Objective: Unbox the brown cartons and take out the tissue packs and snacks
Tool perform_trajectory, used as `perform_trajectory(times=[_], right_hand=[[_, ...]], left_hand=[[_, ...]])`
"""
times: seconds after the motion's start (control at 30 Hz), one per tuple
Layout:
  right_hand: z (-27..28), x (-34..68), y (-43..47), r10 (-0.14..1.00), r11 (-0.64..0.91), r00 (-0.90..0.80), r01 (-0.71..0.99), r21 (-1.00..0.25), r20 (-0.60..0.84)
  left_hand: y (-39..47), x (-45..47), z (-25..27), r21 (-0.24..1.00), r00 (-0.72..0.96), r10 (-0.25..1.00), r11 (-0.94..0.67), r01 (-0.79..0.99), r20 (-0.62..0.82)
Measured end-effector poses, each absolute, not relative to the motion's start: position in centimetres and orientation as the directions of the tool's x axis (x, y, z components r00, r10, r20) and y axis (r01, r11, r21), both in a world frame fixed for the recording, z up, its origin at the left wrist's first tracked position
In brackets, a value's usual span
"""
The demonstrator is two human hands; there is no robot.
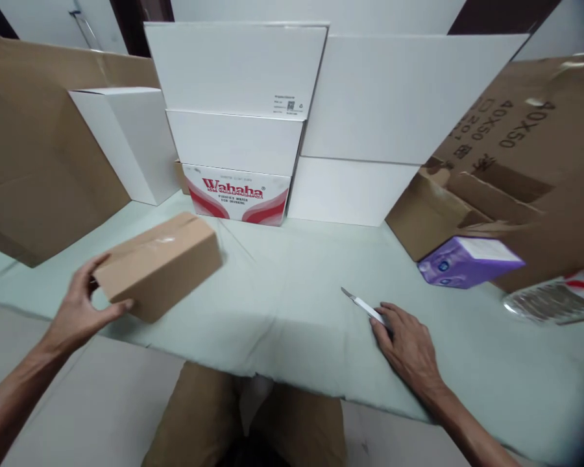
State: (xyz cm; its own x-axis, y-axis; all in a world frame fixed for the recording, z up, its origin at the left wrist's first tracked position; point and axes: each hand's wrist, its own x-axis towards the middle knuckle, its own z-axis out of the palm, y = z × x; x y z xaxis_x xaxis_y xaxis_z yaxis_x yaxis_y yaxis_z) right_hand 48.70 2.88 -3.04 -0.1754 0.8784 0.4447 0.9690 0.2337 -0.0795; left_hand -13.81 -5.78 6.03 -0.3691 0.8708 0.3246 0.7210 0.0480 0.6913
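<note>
My left hand (85, 305) is closed round the left end of a brown cardboard box (160, 272), its thumb on the near side and its fingers at the far side. The box sits at the left of the table, with shiny tape along its top; whether all of its base touches the cloth I cannot tell. Low on the right of the table, my right hand (409, 344) grips the white handle of a scalpel (365, 306). The metal blade points away and to the left, toward the middle of the table. The handle's rear end is hidden beneath the fingers.
A pale green cloth covers the table (282, 285). White cartons (243, 71) and a Wahaba-lettered carton (236, 194) stand along the back. Large brown cardboard (39, 143) flanks the left. On the right are an open brown box (433, 214), a purple pack (467, 263) and a clear plastic bottle (549, 301).
</note>
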Motion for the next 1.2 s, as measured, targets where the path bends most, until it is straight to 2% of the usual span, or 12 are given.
perform_trajectory(times=[0.1,0.2,0.27,0.37,0.47,0.6,0.77,1.03,1.2], right_hand=[[-3.1,48.5,2.8,0.858,0.248,-0.186,0.966,-0.07,0.479],[-3.1,48.4,2.7,0.862,0.243,-0.179,0.967,-0.077,0.474],[-3.1,48.4,2.7,0.865,0.239,-0.172,0.967,-0.086,0.472],[-3.1,48.5,2.6,0.862,0.252,-0.177,0.963,-0.098,0.475],[-3.2,48.6,2.7,0.852,0.263,-0.183,0.96,-0.099,0.49],[-3.4,48.7,2.8,0.847,0.268,-0.195,0.96,-0.081,0.494],[-3.5,48.8,2.9,0.848,0.279,-0.211,0.957,-0.072,0.487],[-3.5,48.9,3.1,0.849,0.299,-0.251,0.954,-0.031,0.465],[-3.8,49.0,3.1,0.839,0.307,-0.25,0.951,-0.041,0.483]], left_hand=[[-4.6,-9.3,6.3,0.743,-0.129,0.958,-0.11,0.66,0.257],[-2.4,-4.8,6.8,0.802,0.153,0.963,-0.27,0.534,0.222],[-1.1,-2.6,6.8,0.828,0.257,0.943,-0.314,0.465,0.213],[0.2,-0.5,6.4,0.876,0.315,0.923,-0.331,0.352,0.222],[0.5,0.8,5.7,0.928,0.265,0.935,-0.298,0.224,0.236],[0.8,3.0,5.6,0.935,0.05,0.954,-0.298,0.193,0.294],[1.3,6.3,5.8,0.967,-0.107,0.963,-0.238,0.088,0.247],[0.9,8.9,5.0,0.966,-0.177,0.95,-0.254,0.043,0.257],[1.3,8.1,6.0,0.974,-0.112,0.967,-0.222,0.051,0.227]])
